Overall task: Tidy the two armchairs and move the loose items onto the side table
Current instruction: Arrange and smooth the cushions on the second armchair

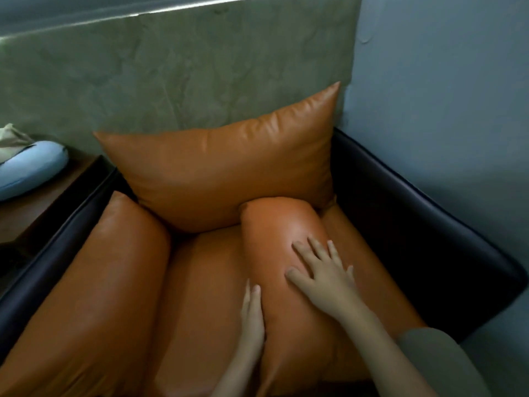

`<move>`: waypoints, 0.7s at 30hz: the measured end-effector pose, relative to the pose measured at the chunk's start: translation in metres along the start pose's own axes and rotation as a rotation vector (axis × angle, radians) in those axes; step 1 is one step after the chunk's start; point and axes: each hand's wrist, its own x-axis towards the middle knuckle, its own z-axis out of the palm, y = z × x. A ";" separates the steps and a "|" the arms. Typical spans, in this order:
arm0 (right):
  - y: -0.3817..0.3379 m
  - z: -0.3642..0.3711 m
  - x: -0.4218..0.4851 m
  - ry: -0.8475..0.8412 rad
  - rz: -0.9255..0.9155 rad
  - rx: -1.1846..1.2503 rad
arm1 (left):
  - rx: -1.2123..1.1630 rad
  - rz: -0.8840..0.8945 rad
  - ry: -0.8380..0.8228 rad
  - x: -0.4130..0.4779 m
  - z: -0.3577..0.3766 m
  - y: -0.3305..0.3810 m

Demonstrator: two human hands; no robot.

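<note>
An armchair with a dark frame [429,213] and orange leather cushions fills the view. A large back cushion [217,170] leans against the wall. A left arm cushion [108,282] lies along the left side. A right arm cushion [286,233] lies slanted across the seat [200,296]. My right hand [323,273] rests flat on top of this slanted cushion, fingers spread. My left hand [252,313] presses flat against the cushion's left side, fingers straight and together. Neither hand grips anything.
A wooden side table [43,196] stands to the left of the chair, carrying a light blue neck pillow [31,167] and a beige cloth [14,138]. A green-grey wall is behind the chair, a blue-grey wall to its right.
</note>
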 end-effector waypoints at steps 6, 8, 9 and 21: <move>0.057 -0.029 -0.013 0.206 0.102 0.332 | 0.008 0.117 -0.074 -0.020 0.040 0.026; 0.073 -0.042 -0.023 0.296 0.196 0.340 | 0.076 0.175 -0.149 -0.027 0.058 0.034; 0.078 -0.050 -0.030 0.316 0.229 0.357 | 0.129 0.213 -0.188 -0.030 0.067 0.038; 0.113 -0.084 -0.105 0.336 0.217 -0.032 | 0.507 0.587 -0.457 0.018 0.180 0.071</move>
